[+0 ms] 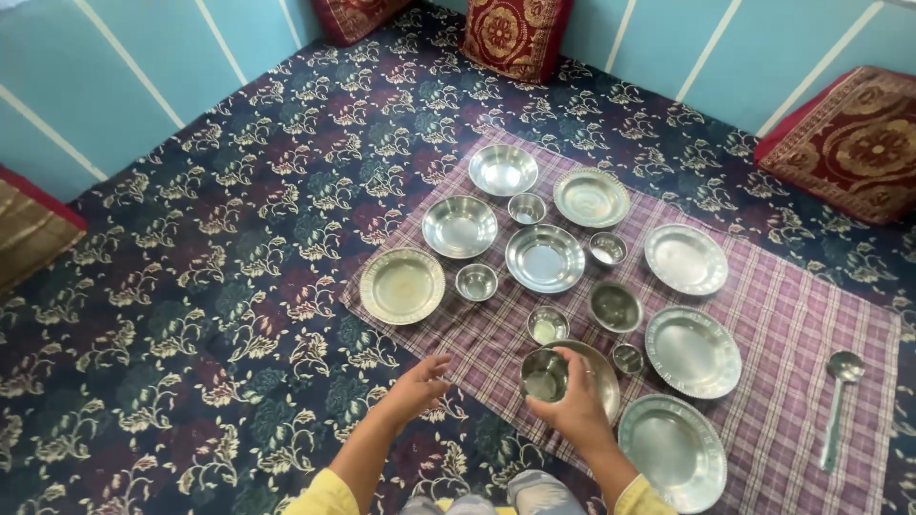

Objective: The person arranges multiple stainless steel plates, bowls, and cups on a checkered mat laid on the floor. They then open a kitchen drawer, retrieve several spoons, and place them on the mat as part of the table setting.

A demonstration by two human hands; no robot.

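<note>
My right hand (577, 410) grips a small steel cup (544, 375) by its rim, just above a steel plate (603, 372) at the near edge of a purple checked cloth (792, 315). My left hand (417, 386) hovers open over the cloth's near left edge, fingers spread, holding nothing. Several steel plates, bowls and small cups are laid out on the cloth beyond my hands, among them a small bowl (547, 324) directly past the held cup.
A steel ladle (840, 405) lies at the cloth's right end. A flat plate (673, 450) sits beside my right wrist. Flowered dark carpet (191, 315) surrounds the cloth. Red patterned cushions (859, 138) lean on the blue walls.
</note>
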